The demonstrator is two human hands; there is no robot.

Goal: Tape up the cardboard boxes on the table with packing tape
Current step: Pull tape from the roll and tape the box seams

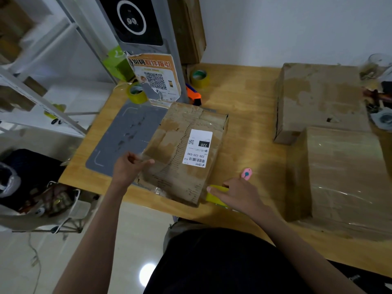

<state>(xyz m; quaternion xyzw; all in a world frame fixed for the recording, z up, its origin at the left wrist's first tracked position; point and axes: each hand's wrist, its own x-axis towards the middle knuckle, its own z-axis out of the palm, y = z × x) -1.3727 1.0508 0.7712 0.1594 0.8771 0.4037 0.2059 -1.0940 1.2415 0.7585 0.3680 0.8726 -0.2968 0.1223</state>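
A worn cardboard box point(180, 158) with a white shipping label point(197, 147) lies in the middle of the wooden table point(244, 115). My left hand point(129, 166) pinches the box's left edge between thumb and forefinger. I cannot tell whether tape lies under those fingers. My right hand point(239, 195) holds a yellow roll of packing tape point(215, 194) against the box's near right corner, with the forefinger stretched along the roll. Two larger cardboard boxes stand at the right, one at the back point(318, 98) and one nearer point(343, 175) with glossy tape on it.
Two more tape rolls point(136, 93) point(199, 78) and an orange tape dispenser point(194, 95) sit at the table's back. A pink cutter point(246, 174) lies right of the box. A grey mat point(127, 134) and a scanner post point(148, 49) are at the left, with clutter at the far right edge point(379, 98).
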